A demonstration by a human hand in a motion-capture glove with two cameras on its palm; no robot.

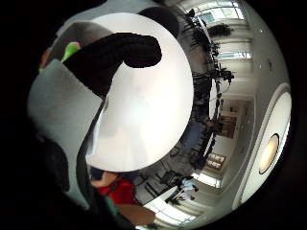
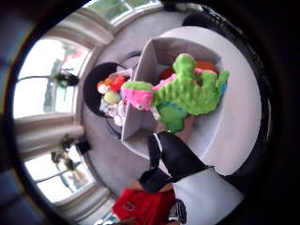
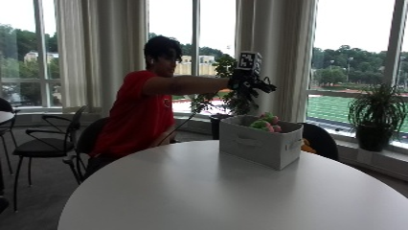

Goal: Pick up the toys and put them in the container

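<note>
- Seated person in a red shirt, right arm stretched level over the far edge of the round white counter point(image 3: 191, 191).
- Gloved right hand point(image 3: 252, 84), the grip, raised in the air above the grey fabric container point(image 3: 258, 143); it touches neither the container nor its contents.
- Grip state: fingers spread and relaxed, holding nothing; one black-gloved finger point(image 1: 115, 52) shows lightly bent in the little finger side palm view.
- Container: a box with a slot handle in its near wall, standing near the counter's far edge, beside the person.
- Toys point(image 3: 266, 123): green and pink soft shapes rising just above the container's rim.
- Thumb side palm view: a green plush toy with pink parts point(image 2: 183, 91) lying inside the container, with more small toys point(image 2: 111, 93) behind a wall of it; which compartment cannot be told.
</note>
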